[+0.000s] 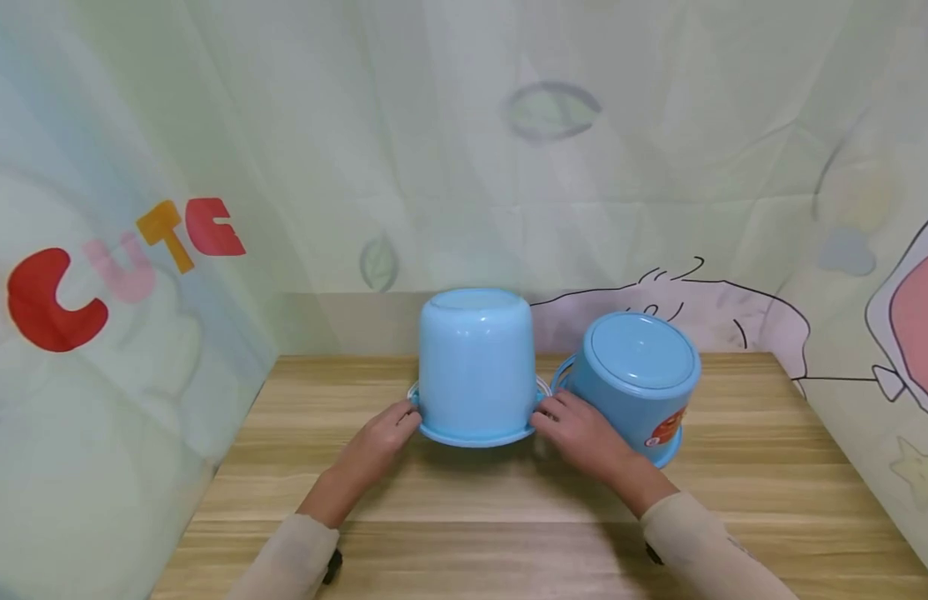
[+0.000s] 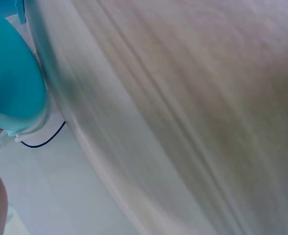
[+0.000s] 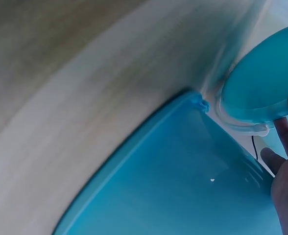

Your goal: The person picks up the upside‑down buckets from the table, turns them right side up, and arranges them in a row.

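Note:
A light blue bucket [image 1: 475, 367] is upside down above the table, base up, its rim seeming to hang clear of the wood. My left hand [image 1: 386, 435] pinches its rim on the left, near the handle joint. On the opposite side my right hand [image 1: 584, 435] grips the same rim. Both wrist views show the bucket's open mouth, with a thumb at the edge. Just right of my right hand stands a second blue bucket [image 1: 632, 392], also bottom up and tilted, bearing an orange sticker [image 1: 666, 427].
The wood-grain table [image 1: 464, 533] backs onto a pale printed curtain [image 1: 449, 167], which hangs on the left and right too. Beside my right hand, the second bucket's handle [image 1: 561, 372] sticks out toward the held bucket.

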Demonstrator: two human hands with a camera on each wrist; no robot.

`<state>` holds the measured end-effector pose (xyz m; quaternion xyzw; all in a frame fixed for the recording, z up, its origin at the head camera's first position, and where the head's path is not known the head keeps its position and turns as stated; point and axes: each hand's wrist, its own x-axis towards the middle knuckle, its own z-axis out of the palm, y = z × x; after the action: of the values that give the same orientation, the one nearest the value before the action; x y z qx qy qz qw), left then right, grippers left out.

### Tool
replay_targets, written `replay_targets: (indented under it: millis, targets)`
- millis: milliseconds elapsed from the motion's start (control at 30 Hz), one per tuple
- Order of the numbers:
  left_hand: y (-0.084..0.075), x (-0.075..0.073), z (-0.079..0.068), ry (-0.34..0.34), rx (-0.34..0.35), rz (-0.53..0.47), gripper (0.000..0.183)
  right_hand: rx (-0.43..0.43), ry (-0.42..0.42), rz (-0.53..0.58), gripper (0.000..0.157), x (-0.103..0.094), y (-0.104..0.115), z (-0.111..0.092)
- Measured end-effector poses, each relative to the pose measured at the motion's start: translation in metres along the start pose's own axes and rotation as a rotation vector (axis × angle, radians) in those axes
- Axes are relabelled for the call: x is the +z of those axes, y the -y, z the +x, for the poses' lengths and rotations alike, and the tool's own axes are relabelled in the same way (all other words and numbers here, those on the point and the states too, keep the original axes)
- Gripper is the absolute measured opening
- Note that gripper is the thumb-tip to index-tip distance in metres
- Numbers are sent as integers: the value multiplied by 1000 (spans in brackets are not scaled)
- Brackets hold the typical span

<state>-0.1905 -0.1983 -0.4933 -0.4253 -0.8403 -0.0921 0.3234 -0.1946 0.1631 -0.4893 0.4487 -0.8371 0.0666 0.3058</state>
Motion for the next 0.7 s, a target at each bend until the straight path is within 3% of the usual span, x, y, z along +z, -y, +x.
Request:
replay_targets:
  millis: [233,467,700]
  targets:
    - [-2,-10,10,-57,-46,-23,35,0,-31,22,35,-13,-4,5]
    - [-3,-18,23,-144,-63,-22,31,38,-59,99,14,-26,-8,9]
    - [-7,-30,32,-190,-81,9,33,58,-103,132,16,-42,-7,15]
